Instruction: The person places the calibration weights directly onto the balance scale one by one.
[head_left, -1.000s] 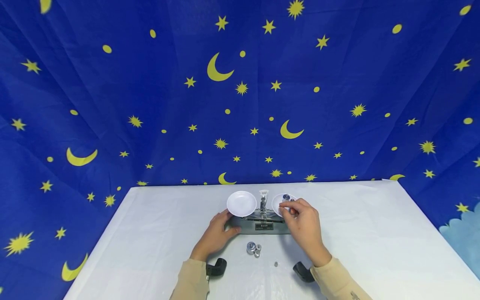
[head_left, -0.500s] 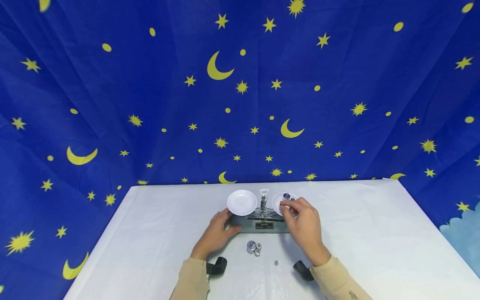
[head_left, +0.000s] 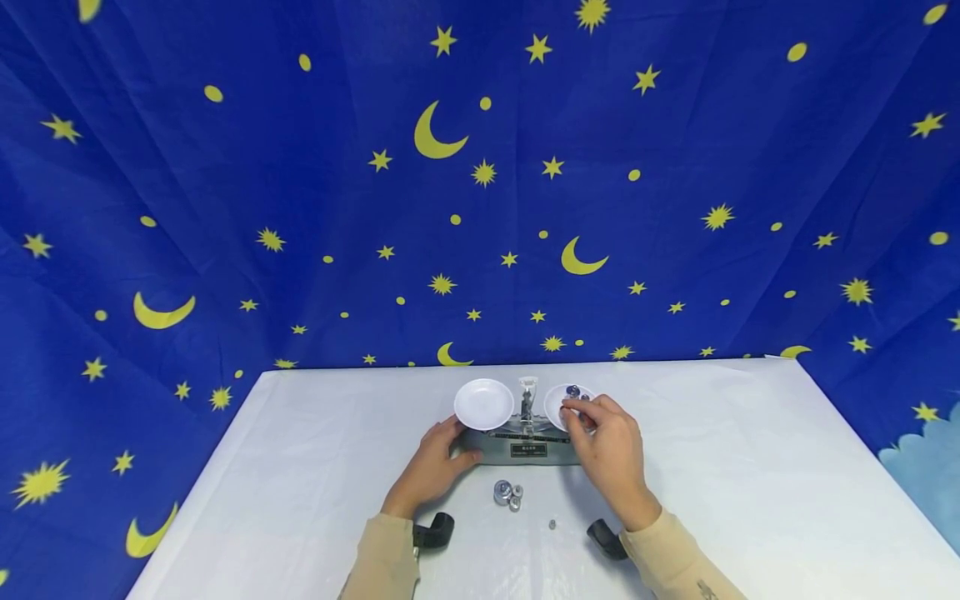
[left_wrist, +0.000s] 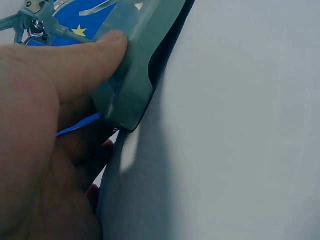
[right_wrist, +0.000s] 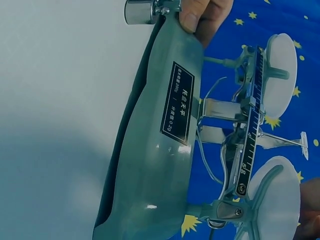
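A grey-green balance scale (head_left: 491, 452) with two white pans stands on the table. My left hand (head_left: 431, 469) grips its left end, thumb on the front; in the left wrist view the thumb (left_wrist: 95, 62) presses the base (left_wrist: 132, 92). Nothing lies in the left pan (head_left: 483, 404). Several metal weights (head_left: 573, 391) stand in the right pan (head_left: 552, 408). Over that pan my right hand (head_left: 611, 446) brings thumb and forefinger together, pinching what looks like a small weight, mostly hidden by the fingers. In the right wrist view this hand (right_wrist: 311, 207) is mostly behind the pan (right_wrist: 277, 200).
In front of the scale, a large metal weight (head_left: 502, 492) and two smaller ones (head_left: 515, 504) stand close together. A tiny weight (head_left: 552, 524) sits apart, nearer me. Behind the white table (head_left: 322, 417) hangs a blue cloth (head_left: 337, 183) with stars and moons.
The right fingertips have shifted very slightly over the right pan. The left hand keeps its grip on the scale, and the weights on the table stay where they were.
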